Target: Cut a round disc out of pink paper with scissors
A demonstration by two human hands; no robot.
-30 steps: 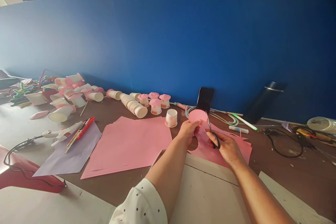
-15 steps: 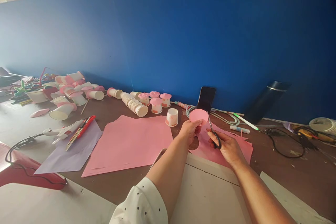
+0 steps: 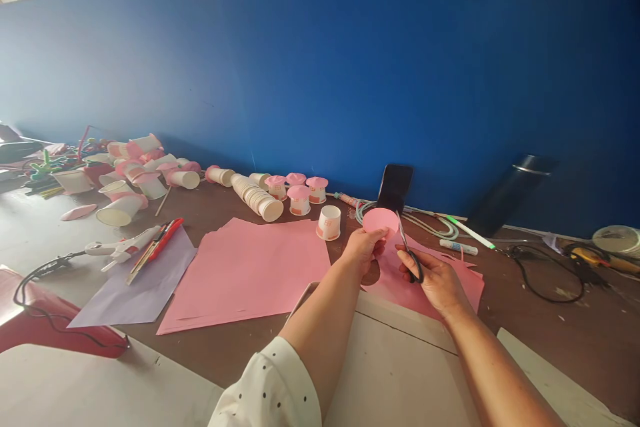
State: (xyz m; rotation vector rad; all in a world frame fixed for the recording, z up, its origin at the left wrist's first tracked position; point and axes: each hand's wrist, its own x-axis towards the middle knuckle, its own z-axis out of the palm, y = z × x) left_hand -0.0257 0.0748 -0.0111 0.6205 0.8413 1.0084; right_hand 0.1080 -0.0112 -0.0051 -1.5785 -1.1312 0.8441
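Observation:
My left hand [image 3: 367, 247] pinches a round pink paper disc [image 3: 379, 219] by its near edge, thumb on top. In my right hand [image 3: 437, 277] is a pair of scissors [image 3: 413, 265] with black handles, its blades pointing up at the disc's right edge. Pink paper [image 3: 450, 290] with a rounded cut-out lies under both hands. To the left is a stack of pink sheets [image 3: 255, 273], and just behind its right corner stands a white paper cup [image 3: 329, 223] upside down.
Several cups with pink tops [image 3: 299, 200] stand behind the sheets, beside a nested row of paper cups [image 3: 257, 198]. A glue gun [image 3: 123, 247] and a red utility knife [image 3: 156, 250] lie on purple paper [image 3: 145, 300]. A phone [image 3: 395, 188] leans against the blue partition [image 3: 350, 67]; a dark bottle [image 3: 510, 197] stands right.
The whole view has shifted very slightly. Both hands keep their hold, and the disc and scissors stay in nearly the same place.

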